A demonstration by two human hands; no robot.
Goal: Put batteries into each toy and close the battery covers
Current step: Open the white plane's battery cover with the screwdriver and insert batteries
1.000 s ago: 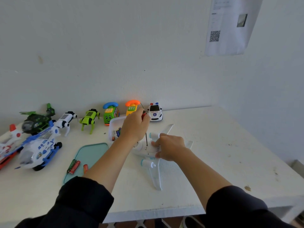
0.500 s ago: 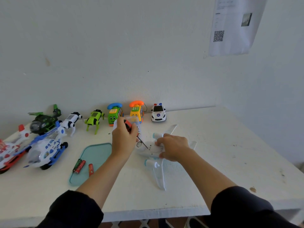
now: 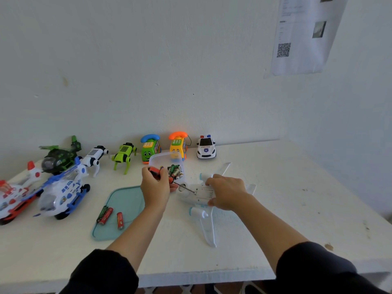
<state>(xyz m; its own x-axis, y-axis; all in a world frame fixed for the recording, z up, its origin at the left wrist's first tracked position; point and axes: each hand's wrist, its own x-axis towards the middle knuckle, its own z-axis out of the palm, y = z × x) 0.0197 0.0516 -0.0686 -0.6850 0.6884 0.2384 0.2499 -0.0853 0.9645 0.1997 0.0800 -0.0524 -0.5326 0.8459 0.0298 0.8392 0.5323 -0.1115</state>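
Clearly, with the left hand (image 3: 156, 187) gripping the screwdriver (image 3: 169, 178) and the right hand (image 3: 226, 192) steadying the plane (image 3: 201, 195) just beside it on the bench (image 3: 275, 187), the slanted tip risked slipping off the screw.

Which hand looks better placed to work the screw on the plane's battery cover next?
The left hand, I would judge: it grips the screwdriver, whose tip already points at the belly of the toy plane. The right hand is busy holding the plane steady.
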